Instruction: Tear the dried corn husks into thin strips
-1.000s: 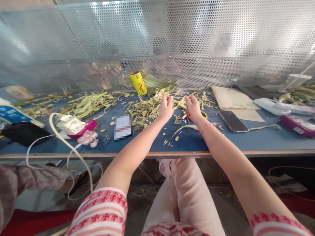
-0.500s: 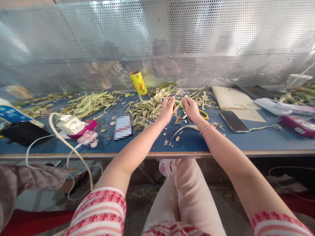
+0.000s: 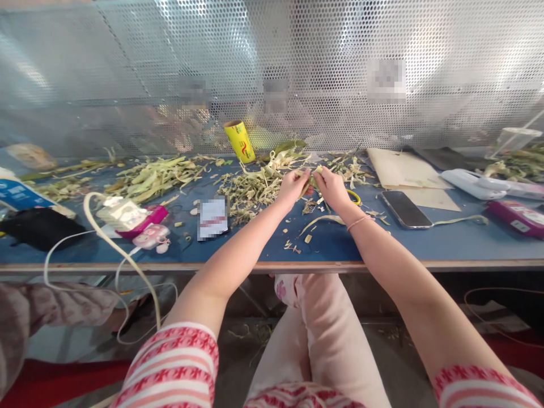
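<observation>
Two bare hands at a blue table (image 3: 327, 251), viewed from above. Just right of centre and slightly above mid-height in the frame: a pale green plant piece (image 3: 318, 169), pinched between thumb and fingers of the right hand (image 3: 334, 188), with a short end showing at the fingertips. Directly to the left in the frame, almost meeting these fingers: the left hand (image 3: 293, 190), with fingers curled inward and pressed together on the same piece; exact contact partly hidden by the hands themselves. Forearms extended from the lower left and lower right of the frame, converging toward the centre; both wrists above the table. At the right wrist, a thin bracelet (image 3: 359, 222). Behind and left of the hands, a loose plant heap (image 3: 246, 191); beside the right wrist, a yellow loop (image 3: 355, 197); farther right, a dark phone (image 3: 407, 209), lying flat.
</observation>
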Demonstrator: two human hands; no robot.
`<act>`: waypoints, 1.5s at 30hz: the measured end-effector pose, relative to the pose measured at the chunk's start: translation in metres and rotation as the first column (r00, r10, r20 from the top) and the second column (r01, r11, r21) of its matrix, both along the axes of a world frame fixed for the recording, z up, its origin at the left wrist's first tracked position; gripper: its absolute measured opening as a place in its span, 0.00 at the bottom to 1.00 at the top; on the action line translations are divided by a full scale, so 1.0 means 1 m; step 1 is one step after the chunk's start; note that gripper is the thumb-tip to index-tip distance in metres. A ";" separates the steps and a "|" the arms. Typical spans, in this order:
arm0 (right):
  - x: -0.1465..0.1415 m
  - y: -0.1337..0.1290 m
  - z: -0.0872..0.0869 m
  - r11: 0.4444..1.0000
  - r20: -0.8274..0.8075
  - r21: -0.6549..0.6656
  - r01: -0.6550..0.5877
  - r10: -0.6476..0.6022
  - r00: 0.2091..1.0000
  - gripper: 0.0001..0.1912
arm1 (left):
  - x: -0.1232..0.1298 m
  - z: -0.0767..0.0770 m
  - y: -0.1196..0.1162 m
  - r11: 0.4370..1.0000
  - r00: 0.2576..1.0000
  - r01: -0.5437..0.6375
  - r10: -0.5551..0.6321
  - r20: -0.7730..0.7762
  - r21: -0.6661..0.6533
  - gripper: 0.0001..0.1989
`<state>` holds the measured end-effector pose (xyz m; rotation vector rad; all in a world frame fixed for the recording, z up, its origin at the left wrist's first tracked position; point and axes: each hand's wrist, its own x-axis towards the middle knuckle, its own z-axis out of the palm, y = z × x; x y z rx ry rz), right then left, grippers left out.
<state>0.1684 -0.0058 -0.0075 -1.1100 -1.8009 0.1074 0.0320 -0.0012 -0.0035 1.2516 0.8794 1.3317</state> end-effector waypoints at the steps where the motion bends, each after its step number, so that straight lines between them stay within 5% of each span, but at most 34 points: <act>1: 0.000 0.001 -0.001 1.000 0.028 0.008 0.012 -0.013 1.000 0.14 | 0.000 0.001 -0.001 1.000 1.000 -0.019 0.019 -0.015 -0.008 0.20; 15: -0.016 -0.005 -0.002 0.999 0.138 0.034 -0.007 0.003 0.990 0.18 | 0.001 -0.009 0.010 0.935 0.911 -0.350 0.356 -0.208 0.067 0.15; 21: -0.022 -0.008 0.003 1.000 -0.051 0.002 -0.003 0.003 0.999 0.20 | -0.004 -0.003 0.008 0.858 0.842 -0.374 0.473 -0.259 0.352 0.11; 29: -0.015 0.006 0.004 0.987 -0.294 -0.146 0.071 -0.111 0.949 0.19 | -0.001 -0.001 0.002 0.814 0.797 -0.291 0.497 -0.343 0.504 0.09; 39: -0.007 0.019 -0.006 0.985 -0.357 -0.174 0.019 -0.081 0.931 0.19 | 0.002 -0.002 0.000 0.814 0.798 -0.221 0.467 -0.380 0.537 0.06; 45: 0.000 0.011 -0.004 0.998 -0.282 -0.063 -0.001 -0.017 0.959 0.20 | 0.003 -0.001 -0.011 0.927 0.892 -0.133 0.266 -0.365 0.349 0.11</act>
